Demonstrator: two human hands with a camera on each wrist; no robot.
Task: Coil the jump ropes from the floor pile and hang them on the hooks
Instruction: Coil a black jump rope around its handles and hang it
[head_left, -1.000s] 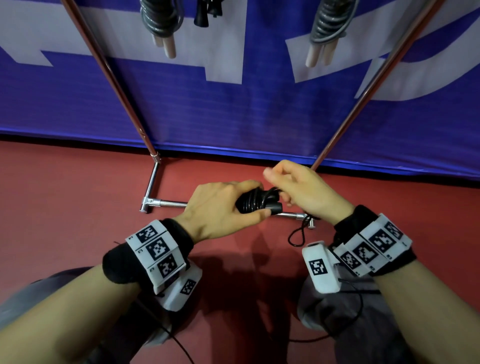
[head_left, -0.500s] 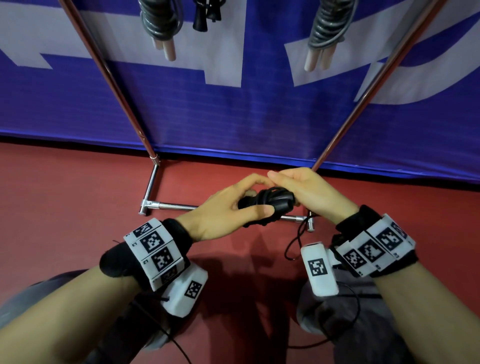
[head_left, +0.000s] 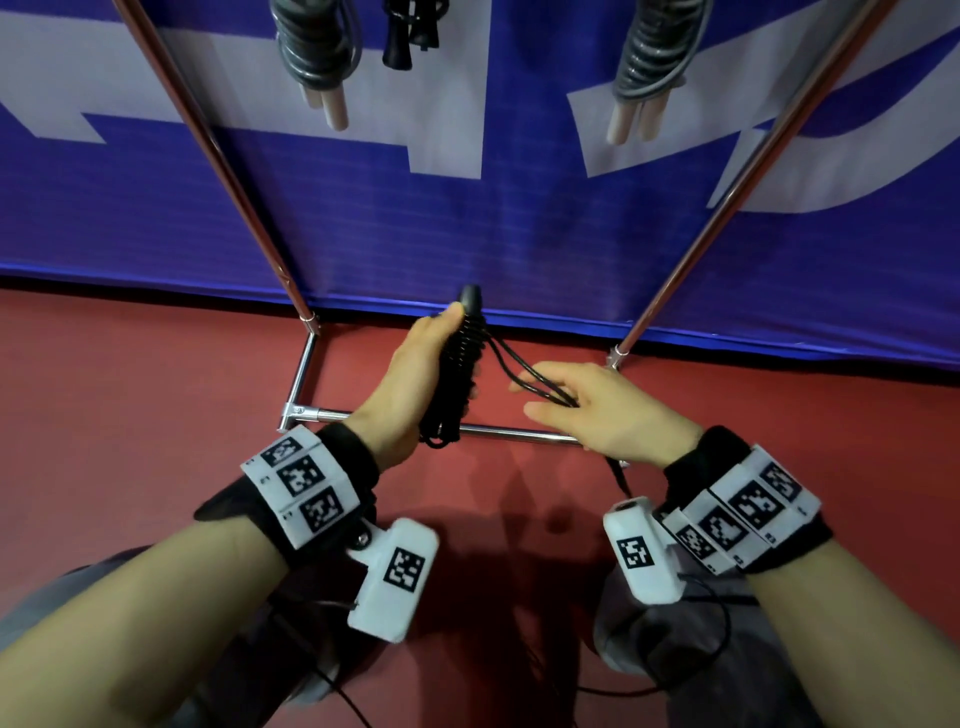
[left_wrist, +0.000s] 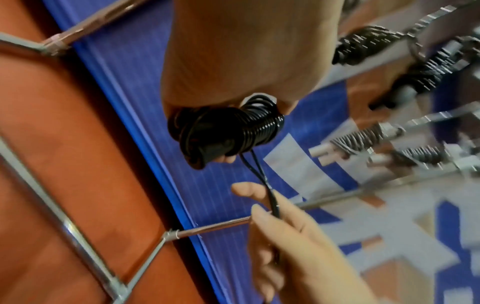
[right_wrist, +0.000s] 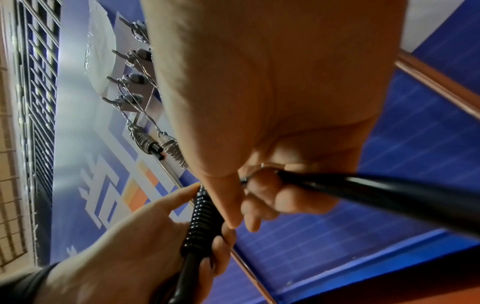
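A: Where is the rope?

B: The black jump rope (head_left: 460, 364) sits at the centre of the head view, wound tight round its handles into a bundle. The left hand (head_left: 410, 389) has its fingers curled round that bundle and holds it roughly upright, with the thumb pressed along its upper part, over the red floor (head_left: 130, 415).

A: And the other hand?

B: The right hand (head_left: 608, 410) is just right of the bundle. Two strands of loose cord (head_left: 524, 371) run from the coil down into it. In the left wrist view its fingertips (left_wrist: 259, 211) pinch the strands; in the right wrist view the fingers are curled round the cord, and a thick black blurred piece crosses the lower right of the frame.

A: What is behind them?

B: A chrome rack base (head_left: 306, 410) lies on the floor below the hands, its two poles rising to the upper left and upper right against a blue and white banner (head_left: 519, 223). Along the top edge hang a grey coiled rope with pale handles (head_left: 317, 57) at upper left, a small black bundle (head_left: 410, 36) beside it, and another grey coiled rope (head_left: 649, 57) at upper right.
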